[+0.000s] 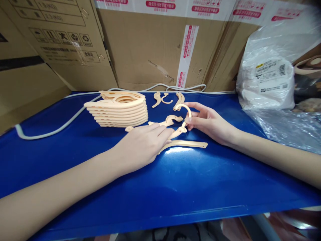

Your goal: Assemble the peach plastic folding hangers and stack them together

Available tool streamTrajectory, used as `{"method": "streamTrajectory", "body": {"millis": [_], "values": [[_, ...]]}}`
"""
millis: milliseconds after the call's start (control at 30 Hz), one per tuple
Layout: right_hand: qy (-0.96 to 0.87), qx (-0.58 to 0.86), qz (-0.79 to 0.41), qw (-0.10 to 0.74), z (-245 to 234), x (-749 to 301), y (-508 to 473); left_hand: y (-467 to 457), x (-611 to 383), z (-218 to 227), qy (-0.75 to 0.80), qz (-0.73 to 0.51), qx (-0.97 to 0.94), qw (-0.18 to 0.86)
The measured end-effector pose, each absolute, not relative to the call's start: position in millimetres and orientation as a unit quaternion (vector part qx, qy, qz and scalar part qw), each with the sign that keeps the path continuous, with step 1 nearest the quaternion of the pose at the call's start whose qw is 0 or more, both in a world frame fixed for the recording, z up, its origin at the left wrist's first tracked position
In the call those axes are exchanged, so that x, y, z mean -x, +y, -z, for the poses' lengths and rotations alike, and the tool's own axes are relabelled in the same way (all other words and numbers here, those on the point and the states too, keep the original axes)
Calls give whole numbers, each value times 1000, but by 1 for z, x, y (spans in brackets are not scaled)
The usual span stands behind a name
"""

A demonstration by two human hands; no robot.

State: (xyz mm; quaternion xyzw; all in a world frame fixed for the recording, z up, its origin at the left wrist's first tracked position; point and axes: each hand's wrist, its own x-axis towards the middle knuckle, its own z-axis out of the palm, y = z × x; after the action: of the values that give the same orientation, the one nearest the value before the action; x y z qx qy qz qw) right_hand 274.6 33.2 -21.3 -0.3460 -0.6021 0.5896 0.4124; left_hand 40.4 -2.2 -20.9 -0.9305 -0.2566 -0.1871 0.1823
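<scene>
A peach plastic hanger (184,144) lies partly unfolded on the blue table (175,187). My left hand (142,145) rests palm down on its body, fingers pressed onto it. My right hand (209,122) pinches the hanger's curved hook (182,106) between thumb and fingers. A stack of several folded peach hangers (117,108) stands just behind my left hand. Loose hook pieces (163,98) lie on the table behind the hook.
Cardboard boxes (155,43) wall off the back and left. A clear plastic bag (271,80) with a white labelled pack sits at the right. A white cable (57,127) curves across the table's left and back.
</scene>
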Motion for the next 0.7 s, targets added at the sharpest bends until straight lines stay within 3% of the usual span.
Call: {"method": "streamTrajectory", "body": {"millis": [700], "values": [[-649, 346, -544, 404, 23, -273, 31, -6, -43, 15, -335, 67, 933, 112]]}}
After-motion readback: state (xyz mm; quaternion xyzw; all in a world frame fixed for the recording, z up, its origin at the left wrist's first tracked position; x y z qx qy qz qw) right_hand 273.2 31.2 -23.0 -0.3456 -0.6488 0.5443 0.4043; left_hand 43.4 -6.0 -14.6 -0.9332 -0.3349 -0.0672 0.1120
